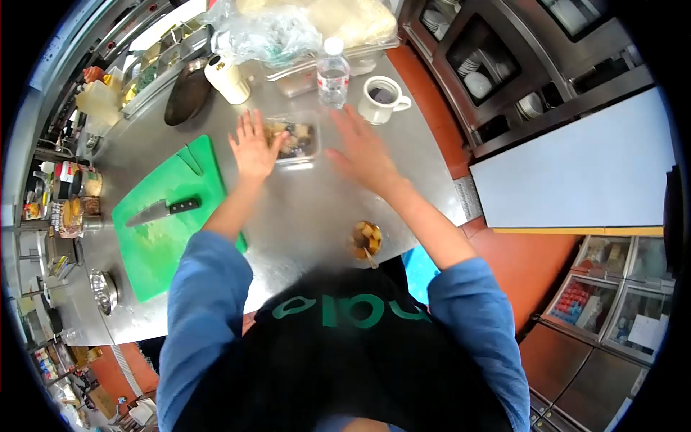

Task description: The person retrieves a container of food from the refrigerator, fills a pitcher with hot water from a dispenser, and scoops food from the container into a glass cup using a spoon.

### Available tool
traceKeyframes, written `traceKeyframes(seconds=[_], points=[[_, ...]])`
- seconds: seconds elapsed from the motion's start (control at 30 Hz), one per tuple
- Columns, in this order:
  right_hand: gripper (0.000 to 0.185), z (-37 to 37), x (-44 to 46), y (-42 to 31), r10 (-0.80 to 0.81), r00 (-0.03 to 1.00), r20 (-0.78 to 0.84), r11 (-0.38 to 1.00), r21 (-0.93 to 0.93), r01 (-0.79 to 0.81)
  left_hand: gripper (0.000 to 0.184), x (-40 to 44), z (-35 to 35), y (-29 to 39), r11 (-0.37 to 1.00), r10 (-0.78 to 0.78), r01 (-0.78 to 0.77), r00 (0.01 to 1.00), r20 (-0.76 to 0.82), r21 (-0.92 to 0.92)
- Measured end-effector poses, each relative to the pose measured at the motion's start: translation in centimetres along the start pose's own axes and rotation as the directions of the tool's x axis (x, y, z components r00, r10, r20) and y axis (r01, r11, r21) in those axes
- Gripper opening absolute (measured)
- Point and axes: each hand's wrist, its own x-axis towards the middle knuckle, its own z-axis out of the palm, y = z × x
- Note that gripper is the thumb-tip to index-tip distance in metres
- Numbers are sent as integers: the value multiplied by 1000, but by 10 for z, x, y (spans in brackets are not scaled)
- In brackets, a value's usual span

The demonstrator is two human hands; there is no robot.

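Note:
My left hand point(255, 147) is open with fingers spread, at the left side of a clear plastic container point(308, 119). Pale and dark food pieces point(296, 140) lie inside that container. My right hand point(360, 153), a little blurred, is open on the container's other side, below a water bottle point(333, 79) with a white cap. Whether either hand touches the container, I cannot tell. A white mug point(377, 109) with dark liquid stands beyond the right hand. Nearer my body is a small clear cup point(366, 241) of brown liquid and pale cubes, with a spoon in it.
On the steel table point(288, 209), a green cutting board point(144, 252) carries a knife point(162, 212). A beige can point(229, 81), a dark oval pan point(188, 93) and plastic bags point(266, 32) stand at the back. A metal bowl point(104, 291) sits at the left edge.

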Motion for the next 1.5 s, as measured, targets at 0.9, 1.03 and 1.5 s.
traceKeyframes(seconds=[0.9, 1.03, 1.5], points=[[14, -55, -189, -97, 664, 741, -96, 579, 694, -429, 87, -185, -59, 107, 295, 414, 96, 884, 218, -951], [14, -108, -188, -128, 676, 737, -11, 376, 865, -332, 90, -157, -148, 101, 281, 542, 55, 814, 206, -958], [25, -195, -223, -156, 642, 537, -548, 246, 810, 532, 41, -94, -323, 123, -48, 600, -480, 687, -409, -876]])
